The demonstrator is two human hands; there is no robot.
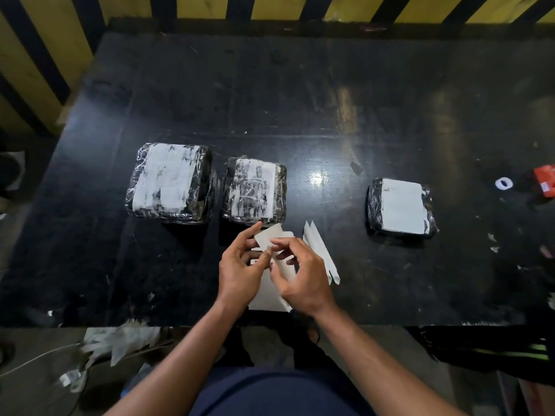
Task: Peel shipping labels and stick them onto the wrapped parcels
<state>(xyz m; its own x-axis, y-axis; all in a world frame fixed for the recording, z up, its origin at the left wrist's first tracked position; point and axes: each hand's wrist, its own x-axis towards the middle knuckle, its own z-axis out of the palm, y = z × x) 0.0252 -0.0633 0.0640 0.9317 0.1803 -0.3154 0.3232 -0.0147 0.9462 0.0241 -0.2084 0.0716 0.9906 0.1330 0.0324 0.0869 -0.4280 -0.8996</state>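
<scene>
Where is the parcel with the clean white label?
In the head view, that parcel lies alone on the right of the black table, apart from the hands and left of the white ring.

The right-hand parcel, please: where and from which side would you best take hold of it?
Probably by its two short black-wrapped ends, coming down from above: the right-hand parcel lies flat and alone on the table, its sides clear, and its white label covers the top.

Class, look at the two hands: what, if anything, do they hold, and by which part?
Both hands hold one small white paper label. The left hand and the right hand pinch it at its near edge with their fingertips, above the black table.
</scene>
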